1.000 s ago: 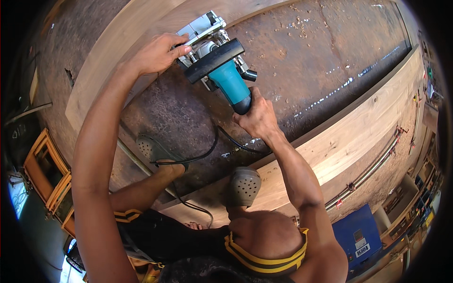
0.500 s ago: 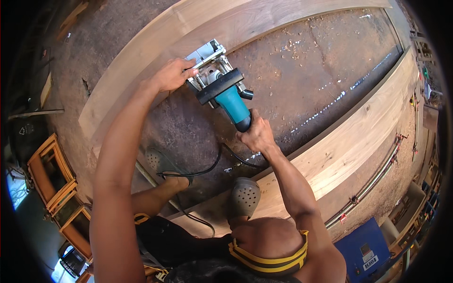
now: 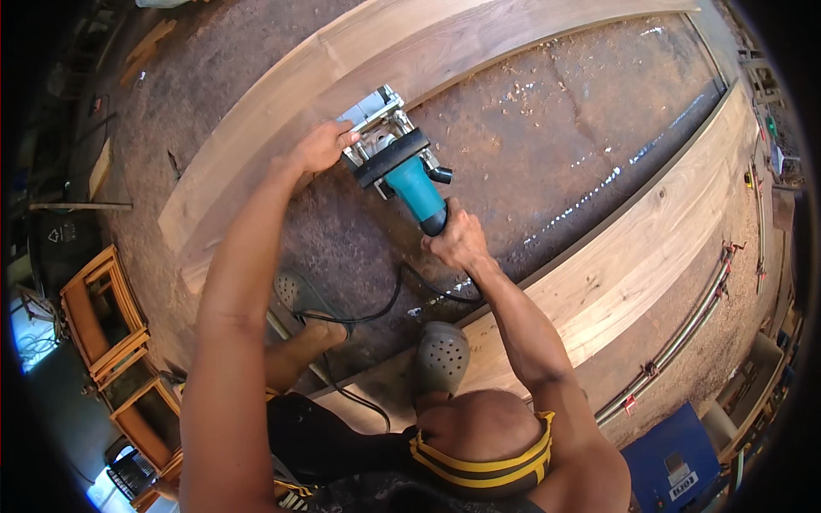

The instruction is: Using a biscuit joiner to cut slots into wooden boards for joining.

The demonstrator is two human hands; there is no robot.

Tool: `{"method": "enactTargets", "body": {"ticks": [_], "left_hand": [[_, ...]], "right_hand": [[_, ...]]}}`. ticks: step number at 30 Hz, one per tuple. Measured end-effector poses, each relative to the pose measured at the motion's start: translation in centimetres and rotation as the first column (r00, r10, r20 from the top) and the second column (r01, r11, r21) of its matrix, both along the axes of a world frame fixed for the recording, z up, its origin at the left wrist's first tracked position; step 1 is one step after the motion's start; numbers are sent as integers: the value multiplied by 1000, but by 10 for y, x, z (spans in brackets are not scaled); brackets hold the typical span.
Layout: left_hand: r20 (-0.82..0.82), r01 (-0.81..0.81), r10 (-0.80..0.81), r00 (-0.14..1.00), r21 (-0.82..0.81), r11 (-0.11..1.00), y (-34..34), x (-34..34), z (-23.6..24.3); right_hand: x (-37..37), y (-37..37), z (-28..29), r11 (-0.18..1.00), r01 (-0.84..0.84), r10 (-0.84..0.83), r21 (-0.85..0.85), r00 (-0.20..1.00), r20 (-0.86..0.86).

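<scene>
Left hand (image 3: 323,147) rests pressed on the front plate of a teal power tool (image 3: 395,167); right hand (image 3: 457,239) is closed around its rear handle. The hands are apart. The tool sits against the inner edge of a long wooden plank (image 3: 282,94) lying on a dusty floor (image 3: 547,137). A black cord (image 3: 385,308) trails from the tool toward grey clogs (image 3: 441,355).
</scene>
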State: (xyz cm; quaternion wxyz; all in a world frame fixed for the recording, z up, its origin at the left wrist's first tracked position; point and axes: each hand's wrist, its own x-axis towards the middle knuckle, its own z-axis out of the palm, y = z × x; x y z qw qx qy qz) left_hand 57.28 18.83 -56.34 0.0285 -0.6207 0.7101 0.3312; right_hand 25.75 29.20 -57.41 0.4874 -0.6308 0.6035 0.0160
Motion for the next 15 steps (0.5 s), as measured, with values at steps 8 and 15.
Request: {"method": "enactTargets", "body": {"ticks": [8,15], "left_hand": [[0,55,-55,998,85,995,-10,-1,7],[-35,4,-8,999,-132,991,5,13,-9]], "right_hand": [[17,-15,-3,999,33,-32,-22,999,37],[7,1,-6,1000,-6,6,-3,999,34]]}}
